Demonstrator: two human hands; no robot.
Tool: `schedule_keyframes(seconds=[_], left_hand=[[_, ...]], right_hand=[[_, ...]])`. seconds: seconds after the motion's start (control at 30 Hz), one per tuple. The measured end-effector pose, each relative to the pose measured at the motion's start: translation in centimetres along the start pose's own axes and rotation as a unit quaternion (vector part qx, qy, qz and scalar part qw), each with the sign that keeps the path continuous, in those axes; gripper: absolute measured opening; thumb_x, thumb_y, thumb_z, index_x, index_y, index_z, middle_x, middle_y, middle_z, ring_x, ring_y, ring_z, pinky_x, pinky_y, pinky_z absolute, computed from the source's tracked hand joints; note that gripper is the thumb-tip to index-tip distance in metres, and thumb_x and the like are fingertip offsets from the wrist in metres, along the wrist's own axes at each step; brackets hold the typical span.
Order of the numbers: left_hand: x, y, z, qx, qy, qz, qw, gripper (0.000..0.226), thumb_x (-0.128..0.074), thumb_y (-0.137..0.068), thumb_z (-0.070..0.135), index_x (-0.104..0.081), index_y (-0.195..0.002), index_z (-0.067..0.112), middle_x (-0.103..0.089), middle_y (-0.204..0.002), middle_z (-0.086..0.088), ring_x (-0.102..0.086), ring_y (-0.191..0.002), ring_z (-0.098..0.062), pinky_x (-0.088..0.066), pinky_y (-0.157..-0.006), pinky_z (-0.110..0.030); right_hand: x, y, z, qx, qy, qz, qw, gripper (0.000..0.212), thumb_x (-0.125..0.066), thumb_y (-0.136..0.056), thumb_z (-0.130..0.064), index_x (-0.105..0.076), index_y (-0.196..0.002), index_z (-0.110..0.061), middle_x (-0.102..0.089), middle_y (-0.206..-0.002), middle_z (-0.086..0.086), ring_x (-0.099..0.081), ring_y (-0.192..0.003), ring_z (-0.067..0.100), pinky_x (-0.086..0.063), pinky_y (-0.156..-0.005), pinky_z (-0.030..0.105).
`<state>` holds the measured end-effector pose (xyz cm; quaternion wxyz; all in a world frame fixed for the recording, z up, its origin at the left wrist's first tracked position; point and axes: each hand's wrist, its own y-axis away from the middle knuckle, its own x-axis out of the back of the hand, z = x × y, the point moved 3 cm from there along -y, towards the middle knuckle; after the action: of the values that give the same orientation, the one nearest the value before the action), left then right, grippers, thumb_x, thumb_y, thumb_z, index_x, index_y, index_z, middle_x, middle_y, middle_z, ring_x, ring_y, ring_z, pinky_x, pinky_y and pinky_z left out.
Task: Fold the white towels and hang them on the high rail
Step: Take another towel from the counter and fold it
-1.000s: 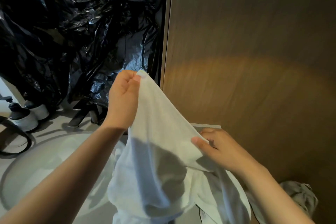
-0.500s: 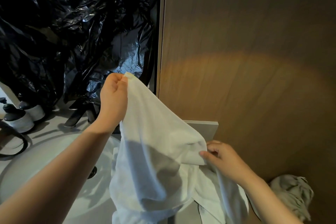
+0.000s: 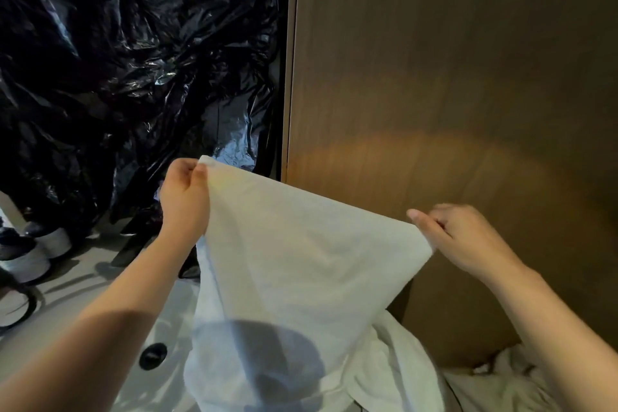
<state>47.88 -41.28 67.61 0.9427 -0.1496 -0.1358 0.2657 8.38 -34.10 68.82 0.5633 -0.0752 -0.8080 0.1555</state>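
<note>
At the far left edge two dark-topped pump bottles (image 3: 36,254) stand on the pale tabletop (image 3: 77,284), under a wall of crumpled black plastic sheeting (image 3: 133,60) that fills the upper left. Below them the white basin of a sink (image 3: 160,321) curves into the tabletop, with a round dark hole (image 3: 152,355) in its wall. The left hand (image 3: 185,197) is raised over the basin's far rim, its fingers curled in and its thumb and forefinger pinching one top corner of a white towel (image 3: 294,261), with the tip of the corner poking up just above the knuckles. From that corner the towel's top edge slopes down to the right, pulled fairly taut, and the rest of the cloth hangs between the forearms, over the right side of the sink, with a round shadow across its lower part. The right hand (image 3: 461,237) sits lower than the left and grips the opposite corner, with fingers curled and the thumb pressed on top of the cloth. Behind it stands a brown wooden panel (image 3: 451,77) lit by a warm patch of light. At the bottom right more white towels (image 3: 495,388) lie in a rumpled heap, partly under the held one.
</note>
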Motion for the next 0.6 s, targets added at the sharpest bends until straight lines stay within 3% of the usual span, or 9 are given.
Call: schedule_keyframes(seconds=[0.07, 0.13, 0.37, 0.47, 0.6], left_hand=[[-0.3, -0.1, 0.2, -0.002, -0.003, -0.001, 1.000, 0.012, -0.042, -0.100, 0.022, -0.054, -0.100, 0.019, -0.052, -0.082, 0.014, -0.047, -0.073, 0.002, -0.033, -0.062, -0.017], [-0.6, -0.1, 0.3, -0.008, -0.001, 0.006, 1.000, 0.012, -0.042, -0.100, 0.021, -0.054, -0.100, 0.018, -0.052, -0.081, 0.013, -0.047, -0.073, 0.001, -0.033, -0.062, -0.017], [-0.6, -0.8, 2.4, -0.044, 0.035, 0.031, 0.998, 0.012, -0.042, -0.101, 0.023, -0.053, -0.099, 0.017, -0.052, -0.080, 0.010, -0.047, -0.070, -0.002, -0.035, -0.061, -0.019], [-0.5, -1.2, 3.4, -0.059, 0.041, 0.044, 0.996, 0.011, -0.041, -0.102, 0.023, -0.051, -0.099, 0.019, -0.051, -0.081, 0.012, -0.046, -0.071, -0.001, -0.035, -0.062, -0.019], [-0.5, -1.4, 4.0, -0.063, 0.050, 0.063, 0.995, 0.010, -0.041, -0.102, 0.023, -0.050, -0.099, 0.022, -0.050, -0.082, 0.015, -0.046, -0.071, 0.002, -0.035, -0.062, -0.018]], right_hand=[[1.0, -0.9, 0.5, -0.026, 0.078, 0.003, 0.997, 0.071, -0.027, -0.084, -0.079, -0.060, -0.054, -0.023, -0.057, -0.054, -0.004, -0.057, -0.050, 0.011, -0.052, -0.052, 0.032], [2.3, -1.6, 0.4, -0.007, 0.105, 0.049, 0.993, 0.071, -0.027, -0.083, -0.078, -0.056, -0.050, -0.023, -0.052, -0.047, -0.005, -0.053, -0.044, 0.011, -0.042, -0.045, 0.024], [7.7, -3.5, -1.4, 0.087, 0.089, 0.208, 0.970, 0.058, -0.040, -0.094, -0.051, -0.044, -0.043, -0.024, -0.040, -0.042, -0.007, -0.043, -0.037, 0.009, -0.039, -0.040, 0.026], [8.2, -3.7, -2.4, 0.076, 0.040, 0.266, 0.960, 0.051, -0.044, -0.094, -0.043, -0.046, -0.046, -0.024, -0.041, -0.043, -0.007, -0.042, -0.038, 0.008, -0.030, -0.046, 0.019], [8.7, -4.5, -2.9, 0.016, -0.108, 0.336, 0.936, 0.047, -0.054, -0.094, -0.034, -0.053, -0.051, -0.018, -0.046, -0.044, -0.004, -0.047, -0.042, 0.014, -0.033, -0.047, 0.021]])
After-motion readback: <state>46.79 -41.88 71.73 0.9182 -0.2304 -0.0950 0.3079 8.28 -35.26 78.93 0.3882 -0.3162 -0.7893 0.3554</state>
